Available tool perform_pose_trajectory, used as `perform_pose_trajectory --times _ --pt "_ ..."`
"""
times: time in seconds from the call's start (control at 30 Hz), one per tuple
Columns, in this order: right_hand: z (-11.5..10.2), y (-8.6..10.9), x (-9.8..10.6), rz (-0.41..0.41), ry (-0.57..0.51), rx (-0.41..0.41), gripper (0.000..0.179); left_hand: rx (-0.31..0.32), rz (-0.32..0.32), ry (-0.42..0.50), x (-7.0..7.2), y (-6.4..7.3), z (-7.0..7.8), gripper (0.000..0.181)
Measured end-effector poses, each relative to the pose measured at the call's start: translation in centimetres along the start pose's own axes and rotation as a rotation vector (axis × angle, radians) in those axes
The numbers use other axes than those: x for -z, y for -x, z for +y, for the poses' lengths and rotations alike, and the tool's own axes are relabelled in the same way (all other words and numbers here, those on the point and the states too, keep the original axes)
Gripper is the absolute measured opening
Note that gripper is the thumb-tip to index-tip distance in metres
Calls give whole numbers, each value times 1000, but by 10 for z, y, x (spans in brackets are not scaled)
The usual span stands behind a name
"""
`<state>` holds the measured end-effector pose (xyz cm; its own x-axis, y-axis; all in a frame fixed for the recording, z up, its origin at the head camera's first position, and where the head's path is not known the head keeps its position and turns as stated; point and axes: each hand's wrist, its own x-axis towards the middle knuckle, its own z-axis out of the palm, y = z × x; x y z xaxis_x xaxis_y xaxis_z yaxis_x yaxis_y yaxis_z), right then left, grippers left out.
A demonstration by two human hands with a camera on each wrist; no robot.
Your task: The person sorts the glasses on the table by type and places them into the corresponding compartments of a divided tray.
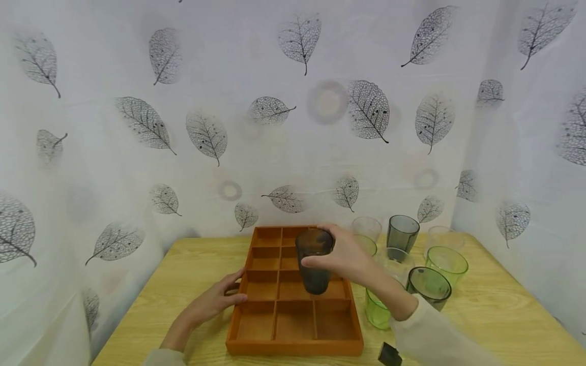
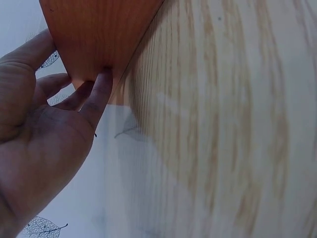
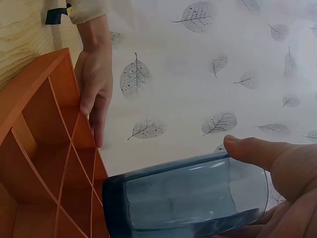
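My right hand point(image 1: 343, 254) grips a dark grey-tinted drinking glass point(image 1: 315, 272) near its rim, with the thumb on one side. The glass is raised above the middle of an orange-brown wooden compartment box point(image 1: 295, 347), base downward. In the right wrist view the same glass point(image 3: 178, 193) looks bluish and see-through; most of that hand's fingers are hidden behind it. At the box's left side, my left hand point(image 1: 210, 300) rests with fairly straight fingers. Its fingertips touch the outer side wall point(image 2: 104, 39) in the left wrist view.
Several glasses stand right of the box, among them a dark one point(image 1: 403, 234) at the back, another dark one point(image 1: 429, 284) nearer, a green one point(image 1: 447, 264), a green one point(image 1: 377, 311) beside the box, and clear ones. A leaf-patterned curtain point(image 1: 284, 157) hangs behind the wooden table point(image 1: 197, 264).
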<state>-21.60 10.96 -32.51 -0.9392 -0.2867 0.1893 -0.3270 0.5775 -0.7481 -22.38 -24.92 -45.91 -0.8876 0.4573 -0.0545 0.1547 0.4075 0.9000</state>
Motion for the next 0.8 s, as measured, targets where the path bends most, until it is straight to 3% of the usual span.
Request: perform_pose_trajectory --times 0.17,0.8 --pt "-2 -11 -18 7 -13 -22 88 4 3 -5 0 0 0 78" --pt "-10 -59 -66 15 -146 14 84 25 16 -30 0 -2 0 78"
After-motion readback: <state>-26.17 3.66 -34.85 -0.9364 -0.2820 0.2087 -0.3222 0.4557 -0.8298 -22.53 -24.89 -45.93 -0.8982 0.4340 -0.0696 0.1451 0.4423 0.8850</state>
